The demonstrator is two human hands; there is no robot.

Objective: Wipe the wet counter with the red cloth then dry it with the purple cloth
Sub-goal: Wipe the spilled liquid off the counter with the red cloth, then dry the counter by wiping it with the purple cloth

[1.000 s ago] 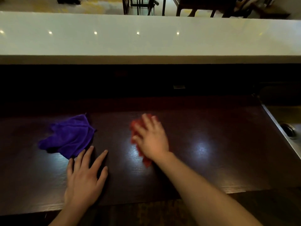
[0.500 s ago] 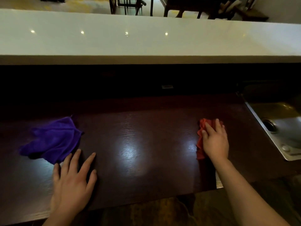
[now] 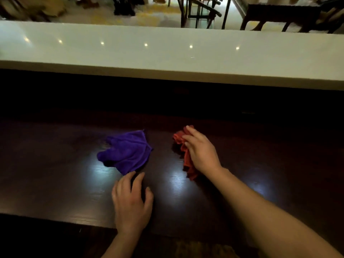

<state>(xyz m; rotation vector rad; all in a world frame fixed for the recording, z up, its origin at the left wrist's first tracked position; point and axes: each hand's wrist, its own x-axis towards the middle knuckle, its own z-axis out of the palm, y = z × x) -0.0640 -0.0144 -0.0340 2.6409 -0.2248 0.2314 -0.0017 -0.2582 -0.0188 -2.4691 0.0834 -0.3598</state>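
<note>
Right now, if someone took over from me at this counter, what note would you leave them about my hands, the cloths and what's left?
Right hand: pressed on the bunched red cloth on the dark counter, mid-wipe.
Left hand: flat on the counter, empty, fingertips just short of the purple cloth.
Purple cloth: crumpled, lying beside the red one, not touching it.
Done: red-cloth wiping is under way; how much of the surface is covered cannot be told.
Left: finish wiping, put the red cloth down, then dry the counter with the purple cloth.
</note>
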